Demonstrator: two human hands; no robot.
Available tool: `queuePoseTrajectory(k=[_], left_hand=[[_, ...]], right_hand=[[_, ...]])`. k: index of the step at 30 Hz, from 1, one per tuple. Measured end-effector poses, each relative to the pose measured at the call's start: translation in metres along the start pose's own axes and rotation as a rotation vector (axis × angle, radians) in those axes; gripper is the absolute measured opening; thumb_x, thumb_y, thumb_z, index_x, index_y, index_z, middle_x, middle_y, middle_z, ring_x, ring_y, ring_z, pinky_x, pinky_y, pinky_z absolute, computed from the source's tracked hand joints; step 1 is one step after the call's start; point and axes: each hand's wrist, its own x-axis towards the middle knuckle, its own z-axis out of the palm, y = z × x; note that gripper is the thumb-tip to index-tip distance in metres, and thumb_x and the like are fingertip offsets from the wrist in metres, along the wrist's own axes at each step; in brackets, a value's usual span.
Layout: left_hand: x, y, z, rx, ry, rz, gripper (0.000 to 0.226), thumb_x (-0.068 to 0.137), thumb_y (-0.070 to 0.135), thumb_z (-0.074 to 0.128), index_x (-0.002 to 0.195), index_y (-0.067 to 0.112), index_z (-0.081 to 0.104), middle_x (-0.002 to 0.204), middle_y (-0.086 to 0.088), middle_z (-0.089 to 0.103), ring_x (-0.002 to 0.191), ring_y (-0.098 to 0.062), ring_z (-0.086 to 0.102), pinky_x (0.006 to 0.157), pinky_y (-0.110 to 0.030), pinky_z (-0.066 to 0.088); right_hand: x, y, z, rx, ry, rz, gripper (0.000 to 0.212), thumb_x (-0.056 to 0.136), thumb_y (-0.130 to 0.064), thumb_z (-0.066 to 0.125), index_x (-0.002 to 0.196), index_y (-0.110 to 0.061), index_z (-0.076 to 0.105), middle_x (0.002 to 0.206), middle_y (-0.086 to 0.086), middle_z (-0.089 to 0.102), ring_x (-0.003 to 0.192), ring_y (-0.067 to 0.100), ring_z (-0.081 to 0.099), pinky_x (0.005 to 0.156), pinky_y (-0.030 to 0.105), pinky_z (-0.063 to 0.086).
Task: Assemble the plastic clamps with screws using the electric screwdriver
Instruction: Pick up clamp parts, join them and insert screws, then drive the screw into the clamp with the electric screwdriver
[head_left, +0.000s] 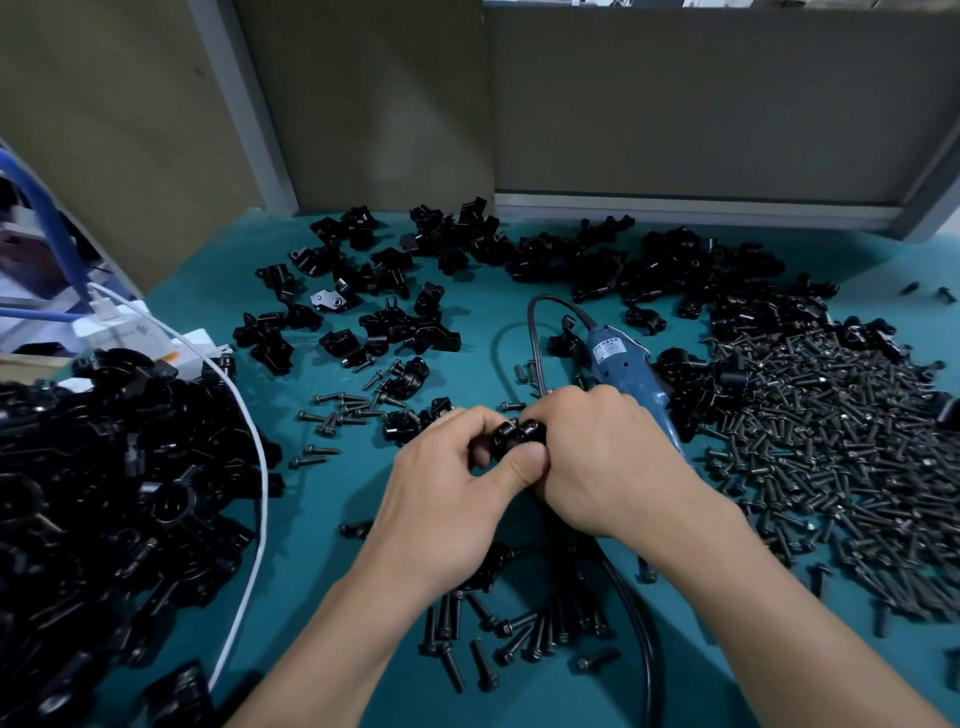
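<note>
Centre: the left hand (447, 493) and right hand (608, 457) meet over the middle of the surface (322, 519), holding one clamp (519, 434) between them.
Left: a clamp heap (104, 493) lies at the left edge, with a cable (249, 467) along its right side.
Back: loose clamp parts (467, 260) spread across the far side, before the wall panels (701, 104).
Right: the screw pile (831, 441) covers the right side.
Middle right: the electric screwdriver (623, 374) lies behind the right hand, just left of the screw pile.
Front: a small screw cluster (509, 623) lies between the forearms.
</note>
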Motion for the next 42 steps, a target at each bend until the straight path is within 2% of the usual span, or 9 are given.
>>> queuePoseTrajectory(k=[6, 12, 17, 22, 27, 31, 35, 40, 42], left_hand=[[0.003, -0.002, -0.005, -0.254, -0.023, -0.098, 0.020, 0.075, 0.025, 0.091, 0.065, 0.035, 0.077, 0.054, 0.016, 0.039, 0.052, -0.003, 0.032, 0.049, -0.014, 0.027], [-0.004, -0.006, -0.002, -0.117, 0.050, -0.054, 0.034, 0.075, 0.027, 0.090, 0.073, 0.000, 0.069, 0.056, 0.012, 0.035, 0.056, -0.008, 0.030, 0.052, -0.024, 0.026], [-0.007, 0.006, -0.005, -0.103, 0.065, -0.014, 0.017, 0.073, 0.039, 0.089, 0.086, 0.034, 0.080, 0.059, 0.016, 0.042, 0.055, -0.005, 0.035, 0.051, -0.020, 0.031], [-0.009, 0.011, -0.006, -0.133, 0.082, 0.085, 0.071, 0.071, 0.057, 0.078, 0.138, 0.059, 0.054, 0.118, 0.024, 0.062, 0.101, -0.010, 0.059, 0.084, -0.028, 0.051], [-0.010, 0.013, 0.002, -0.473, -0.042, 0.082, 0.050, 0.085, 0.060, 0.073, 0.128, 0.036, 0.068, 0.122, -0.004, 0.073, 0.108, -0.026, 0.070, 0.098, -0.054, 0.056], [-0.010, 0.014, -0.001, -0.650, -0.110, -0.136, 0.048, 0.085, 0.068, 0.067, 0.106, 0.027, 0.075, 0.085, -0.024, 0.073, 0.055, -0.025, 0.063, 0.054, -0.032, 0.057], [-0.006, 0.015, -0.004, -0.810, -0.036, -0.306, 0.050, 0.090, 0.055, 0.061, 0.105, 0.010, 0.078, 0.103, -0.014, 0.079, 0.098, -0.027, 0.075, 0.090, -0.043, 0.056], [0.001, 0.010, -0.010, -1.025, 0.166, -0.486, 0.043, 0.101, 0.042, 0.052, 0.110, 0.004, 0.070, 0.083, -0.008, 0.073, 0.066, -0.018, 0.067, 0.056, -0.028, 0.058], [0.000, 0.006, -0.010, -0.973, 0.157, -0.524, 0.041, 0.107, 0.040, 0.047, 0.110, 0.006, 0.069, 0.081, -0.009, 0.072, 0.057, -0.016, 0.059, 0.046, -0.024, 0.049]], right_hand=[[-0.002, -0.002, -0.003, 0.054, -0.047, 0.020, 0.009, 0.082, -0.018, 0.059, 0.077, -0.022, 0.052, 0.067, -0.002, 0.049, 0.059, 0.017, 0.044, 0.050, 0.030, 0.031], [0.002, -0.005, 0.003, 0.095, -0.127, 0.052, 0.029, 0.084, -0.010, 0.064, 0.107, -0.027, 0.070, 0.074, -0.004, 0.052, 0.066, 0.019, 0.050, 0.060, 0.031, 0.044], [0.004, 0.001, -0.004, 0.190, -0.148, 0.024, 0.023, 0.083, -0.007, 0.061, 0.095, -0.023, 0.072, 0.072, 0.001, 0.064, 0.068, 0.020, 0.061, 0.058, 0.033, 0.054], [0.004, 0.011, -0.015, 1.216, -0.266, 0.106, 0.027, 0.083, -0.001, 0.067, 0.069, -0.023, 0.063, 0.059, 0.000, 0.048, 0.054, 0.013, 0.040, 0.046, 0.027, 0.033], [-0.003, 0.011, -0.009, 1.574, -0.649, -0.048, 0.024, 0.096, -0.019, 0.063, 0.073, -0.018, 0.066, 0.067, 0.006, 0.055, 0.059, 0.018, 0.051, 0.059, 0.031, 0.046], [-0.004, 0.009, -0.002, 1.362, -0.649, -0.047, 0.038, 0.102, -0.044, 0.057, 0.100, -0.009, 0.070, 0.081, 0.016, 0.067, 0.066, 0.024, 0.058, 0.061, 0.027, 0.049], [-0.007, 0.025, -0.032, 0.854, -0.700, -0.144, 0.026, 0.098, -0.046, 0.060, 0.112, -0.025, 0.065, 0.096, -0.003, 0.079, 0.074, 0.017, 0.074, 0.062, 0.023, 0.056], [0.001, 0.063, -0.066, 0.226, 0.121, 0.281, 0.034, 0.090, -0.060, 0.060, 0.094, -0.028, 0.069, 0.089, -0.009, 0.075, 0.071, 0.012, 0.066, 0.063, 0.025, 0.047], [0.004, 0.067, -0.056, 0.086, 0.012, 0.481, 0.047, 0.093, -0.066, 0.058, 0.110, -0.022, 0.059, 0.097, 0.001, 0.066, 0.081, 0.021, 0.061, 0.075, 0.033, 0.050]])
